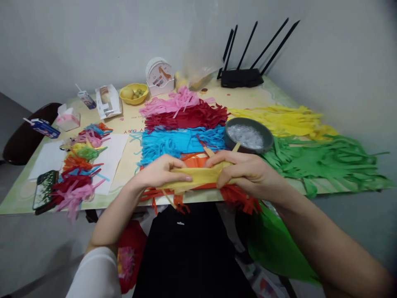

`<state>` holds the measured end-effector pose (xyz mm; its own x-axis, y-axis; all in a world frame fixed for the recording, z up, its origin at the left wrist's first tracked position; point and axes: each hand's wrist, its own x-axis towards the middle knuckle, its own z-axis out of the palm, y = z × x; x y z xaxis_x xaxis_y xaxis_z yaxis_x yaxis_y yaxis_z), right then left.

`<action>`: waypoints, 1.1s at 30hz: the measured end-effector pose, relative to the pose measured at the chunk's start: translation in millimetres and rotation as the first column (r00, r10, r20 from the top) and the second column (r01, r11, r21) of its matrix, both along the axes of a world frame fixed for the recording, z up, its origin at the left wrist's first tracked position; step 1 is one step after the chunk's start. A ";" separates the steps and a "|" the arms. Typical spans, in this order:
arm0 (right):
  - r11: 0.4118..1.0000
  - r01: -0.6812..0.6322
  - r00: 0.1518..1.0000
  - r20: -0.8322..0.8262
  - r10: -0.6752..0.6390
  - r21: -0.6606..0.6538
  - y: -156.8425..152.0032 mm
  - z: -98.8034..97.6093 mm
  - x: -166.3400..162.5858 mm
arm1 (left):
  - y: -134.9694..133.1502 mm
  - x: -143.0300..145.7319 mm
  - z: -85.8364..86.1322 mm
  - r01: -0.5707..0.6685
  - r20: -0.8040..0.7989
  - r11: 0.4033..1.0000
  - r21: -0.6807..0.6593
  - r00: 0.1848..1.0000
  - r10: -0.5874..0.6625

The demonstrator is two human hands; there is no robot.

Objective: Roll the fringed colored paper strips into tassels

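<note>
A strip of yellow fringed tissue paper (198,177) stretches between my two hands above the near table edge. My left hand (164,170) pinches its left end between thumb and fingers. At the other end my right hand (240,170) grips the strip, its fingers curled round it. Beneath lies orange fringed paper (238,198), partly covered by my hands. Behind my hands are blue fringed paper (173,142) and a grey bowl (268,138) of clear plastic pieces (245,135).
Dark red (186,118), pink (176,103), yellow (279,118) and green fringed paper (325,159) cover the table. Tied multicoloured tassels (80,165) and a phone (45,188) lie left. At the back are a yellow fruit bowl (127,100) and a black router (242,78).
</note>
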<state>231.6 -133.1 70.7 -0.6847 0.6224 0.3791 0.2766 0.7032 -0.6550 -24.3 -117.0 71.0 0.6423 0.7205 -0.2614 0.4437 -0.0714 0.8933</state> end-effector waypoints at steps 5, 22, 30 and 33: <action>0.997 -0.004 0.986 0.164 0.017 -0.077 1.4 14.5 9.7 | -7.5 -4.1 3.4 -0.125 -0.089 0.963 0.239 0.985 0.150; 0.912 0.323 0.946 0.079 -0.313 -0.254 0.5 -6.7 -22.4 | -10.1 -19.0 1.5 -0.262 0.015 0.920 0.292 0.963 0.269; 0.908 0.374 0.927 0.057 -0.370 -0.190 3.2 -4.8 -22.2 | -8.5 -17.3 0.7 -0.207 0.009 0.952 0.226 0.978 0.211; 0.917 0.332 0.943 0.059 -0.327 -0.221 4.1 -6.1 -22.6 | -6.8 -15.7 2.4 -0.208 0.019 0.953 0.219 0.978 0.209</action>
<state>209.0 -129.0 64.6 -0.4324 0.8811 0.1913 0.4822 0.4052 -0.7767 -40.0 -123.8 73.4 0.4706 0.8783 -0.0849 0.4736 -0.1702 0.8642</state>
